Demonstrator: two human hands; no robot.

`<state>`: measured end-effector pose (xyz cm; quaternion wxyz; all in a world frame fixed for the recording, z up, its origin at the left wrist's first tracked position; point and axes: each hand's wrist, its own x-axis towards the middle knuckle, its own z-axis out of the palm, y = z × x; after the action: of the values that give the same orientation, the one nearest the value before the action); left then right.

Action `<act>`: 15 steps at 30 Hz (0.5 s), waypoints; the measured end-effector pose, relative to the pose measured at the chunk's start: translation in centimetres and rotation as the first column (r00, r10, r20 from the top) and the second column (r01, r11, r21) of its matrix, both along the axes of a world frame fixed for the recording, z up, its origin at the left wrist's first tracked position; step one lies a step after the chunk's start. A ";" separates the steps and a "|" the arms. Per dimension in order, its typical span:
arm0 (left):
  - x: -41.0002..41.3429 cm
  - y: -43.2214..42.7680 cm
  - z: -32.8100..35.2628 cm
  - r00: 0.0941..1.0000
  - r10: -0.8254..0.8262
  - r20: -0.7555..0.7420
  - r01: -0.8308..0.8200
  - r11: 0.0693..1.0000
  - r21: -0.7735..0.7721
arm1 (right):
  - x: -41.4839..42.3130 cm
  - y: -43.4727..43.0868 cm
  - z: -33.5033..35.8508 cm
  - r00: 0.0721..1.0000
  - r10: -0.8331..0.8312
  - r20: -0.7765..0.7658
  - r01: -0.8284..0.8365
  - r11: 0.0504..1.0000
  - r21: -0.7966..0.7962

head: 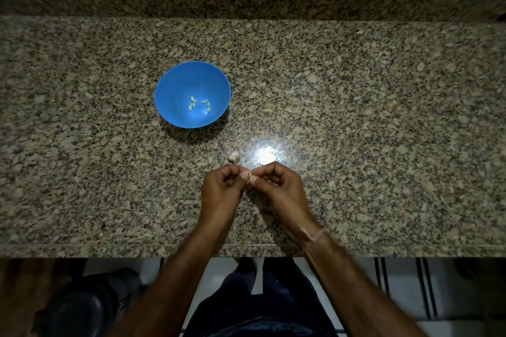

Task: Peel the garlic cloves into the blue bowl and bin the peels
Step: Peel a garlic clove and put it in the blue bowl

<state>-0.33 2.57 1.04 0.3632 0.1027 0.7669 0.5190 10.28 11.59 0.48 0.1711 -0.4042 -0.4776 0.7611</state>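
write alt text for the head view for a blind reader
The left hand and right hand pinch a garlic clove between them above a granite counter. A garlic bulb piece lies just beyond them, and a blue bowl farther back and left holds a few peeled cloves.

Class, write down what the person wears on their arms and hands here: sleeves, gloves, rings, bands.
No sleeves show up to where the arms leave the picture. Neither the left hand nor the right hand has a glove or a visible ring. The only thing worn is a thin pale band round the right wrist.
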 end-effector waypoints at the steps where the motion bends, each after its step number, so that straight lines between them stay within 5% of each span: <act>1: -0.2 -0.1 0.1 0.988 -0.058 -0.142 0.052 0.997 -0.048 | 0.0 0.2 -0.2 0.999 0.042 0.030 -0.045 0.992 0.122; 3: -0.5 0.0 0.2 0.955 -0.122 -0.270 0.096 0.990 -0.107 | 0.1 0.4 -0.5 0.991 0.115 0.064 -0.129 0.951 0.281; 6: -0.5 0.2 0.3 0.966 -0.102 -0.236 0.077 0.991 -0.112 | 0.1 0.5 -0.5 0.989 0.130 0.072 -0.147 0.922 0.359; 15: -0.3 -0.1 0.8 0.959 -0.125 -0.254 0.108 0.991 -0.077 | 0.2 0.5 -1.1 0.999 0.038 0.019 -0.042 0.960 0.276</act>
<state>-0.59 2.47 1.84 0.2933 0.2029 0.8161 0.4547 10.53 12.09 -0.61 0.2072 -0.3718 -0.5886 0.6873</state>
